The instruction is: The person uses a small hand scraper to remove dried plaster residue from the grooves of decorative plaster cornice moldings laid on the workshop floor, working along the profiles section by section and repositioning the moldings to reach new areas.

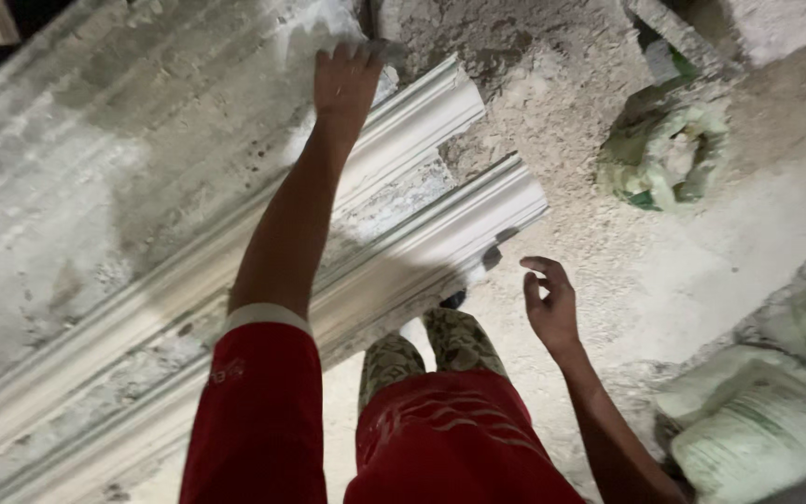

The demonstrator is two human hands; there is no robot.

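My left hand (347, 79) reaches far forward, palm down, pressing on a white patch of plaster at the top end of a long white moulding (422, 117). A second white moulding strip (464, 224) lies parallel, just nearer to me. Between them runs a rough grey band (394, 201). My right hand (548, 299) hangs free near the end of the nearer strip, fingers loosely curled and apart, holding nothing. I wear a red shirt and patterned trousers (440, 341).
A rough grey concrete slab (95, 168) fills the left. Sandy, dusty floor (701, 271) spreads to the right. An open greenish sack (669, 154) sits at the upper right and a filled white woven sack (757, 429) at the lower right.
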